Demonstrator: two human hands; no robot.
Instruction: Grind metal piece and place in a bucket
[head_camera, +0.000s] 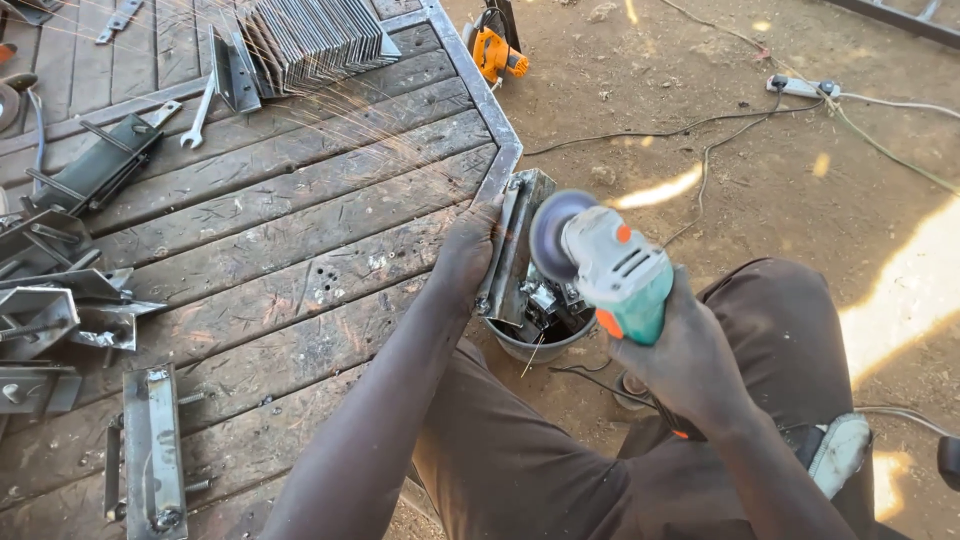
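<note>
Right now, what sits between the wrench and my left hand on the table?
Head view: only bare wooden planks between the wrench and the left hand.

Right hand (690, 360) grinds metal bracket (515, 245) steadied by left hand (465, 255).

No packages out here, no signs, no screens anywhere in view, and no label clear enough to make out on any of the tools or metal parts. Nothing of that kind on the counter or on the dirt ground.
</note>
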